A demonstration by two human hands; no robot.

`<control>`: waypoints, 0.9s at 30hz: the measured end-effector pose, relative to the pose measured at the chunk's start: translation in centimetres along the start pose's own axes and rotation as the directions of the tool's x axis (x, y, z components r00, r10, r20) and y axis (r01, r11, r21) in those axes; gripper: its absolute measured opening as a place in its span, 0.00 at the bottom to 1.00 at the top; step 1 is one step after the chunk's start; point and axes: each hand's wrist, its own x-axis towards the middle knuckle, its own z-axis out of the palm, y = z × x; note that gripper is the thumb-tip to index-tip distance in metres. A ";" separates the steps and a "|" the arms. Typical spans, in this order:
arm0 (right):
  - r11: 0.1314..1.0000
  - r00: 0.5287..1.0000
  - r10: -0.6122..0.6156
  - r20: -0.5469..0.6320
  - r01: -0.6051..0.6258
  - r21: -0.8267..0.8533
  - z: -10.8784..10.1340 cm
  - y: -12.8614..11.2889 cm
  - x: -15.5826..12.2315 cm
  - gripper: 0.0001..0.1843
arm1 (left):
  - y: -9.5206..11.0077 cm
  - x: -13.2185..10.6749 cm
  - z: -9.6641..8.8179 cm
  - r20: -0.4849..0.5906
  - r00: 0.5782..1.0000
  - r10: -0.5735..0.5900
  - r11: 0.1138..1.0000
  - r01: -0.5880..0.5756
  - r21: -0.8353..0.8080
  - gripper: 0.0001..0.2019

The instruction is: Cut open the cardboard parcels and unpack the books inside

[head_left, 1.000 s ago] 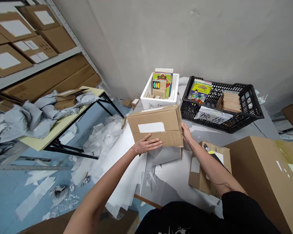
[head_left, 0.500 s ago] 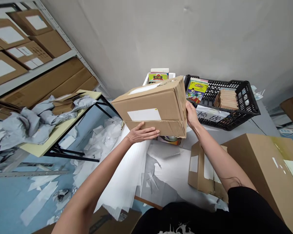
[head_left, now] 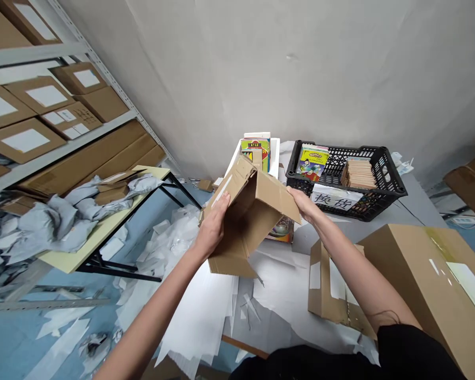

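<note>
I hold an opened brown cardboard box [head_left: 248,221] in the air over the table, tilted so its open, hollow side faces me. My left hand [head_left: 212,228] grips its left wall with the fingers curled over the edge. My right hand [head_left: 304,205] holds the right flap from outside. Under the box lies a colourful book or pack [head_left: 281,231] on white paper sheets [head_left: 277,285], only partly visible.
A white foam bin [head_left: 274,153] with books and a black plastic crate [head_left: 383,184] with booklets stand at the back. A flattened carton [head_left: 332,287] and a large brown box [head_left: 431,285] sit right. A paper-covered yellow table [head_left: 98,232] and box shelves [head_left: 63,121] stand left.
The box was lifted off the table, then turned over so its open side faces me. A colourful item that was under or in it now lies on the paper.
</note>
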 end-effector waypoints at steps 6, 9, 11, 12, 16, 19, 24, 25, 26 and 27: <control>0.990 0.969 0.076 0.235 -0.101 0.096 0.0 2.7 -1.1 0.11 | 1.2 -5.6 0.1 0.021 0.999 -0.031 0.999 0.031 0.021 0.31; 0.975 0.953 0.071 0.294 -0.128 0.180 -0.1 4.3 -2.3 0.11 | 1.5 -9.8 0.8 -0.052 0.965 0.256 0.966 -0.253 0.051 0.29; 0.972 0.953 0.064 0.295 -0.126 0.198 0.4 5.8 -3.4 0.17 | 1.4 -13.1 1.9 -0.063 0.889 0.453 0.891 -0.448 0.079 0.26; 0.974 0.955 0.040 0.293 -0.103 0.203 0.7 6.8 -4.1 0.21 | 1.3 -14.8 2.6 -0.055 0.864 0.500 0.865 -0.495 0.088 0.24; 0.976 0.969 -0.159 0.191 0.125 0.178 1.8 11.3 -7.8 0.30 | 1.1 -20.9 5.3 0.063 0.911 0.407 0.913 -0.408 0.003 0.18; 0.968 0.966 -0.244 0.086 0.237 0.088 1.6 14.5 -10.9 0.30 | 2.3 -24.5 6.1 0.368 0.907 0.206 0.976 -0.164 -0.142 0.12; 0.968 0.970 -0.241 -0.028 0.239 -0.078 0.2 19.7 -15.3 0.29 | 6.0 -28.6 5.7 0.433 0.901 -0.026 0.926 0.185 -0.329 0.14; 0.968 0.971 -0.233 -0.053 0.227 -0.103 0.0 21.0 -16.1 0.29 | 6.8 -29.2 5.7 0.403 0.908 -0.116 0.900 0.268 -0.343 0.15; 0.969 0.971 -0.226 -0.080 0.215 -0.125 -0.1 22.3 -16.9 0.28 | 7.7 -29.6 5.8 0.377 0.902 -0.210 0.865 0.351 -0.358 0.16; 0.968 0.970 -0.218 -0.105 0.202 -0.145 -0.2 23.6 -17.6 0.28 | 8.6 -29.9 5.9 0.356 0.885 -0.300 0.819 0.430 -0.379 0.18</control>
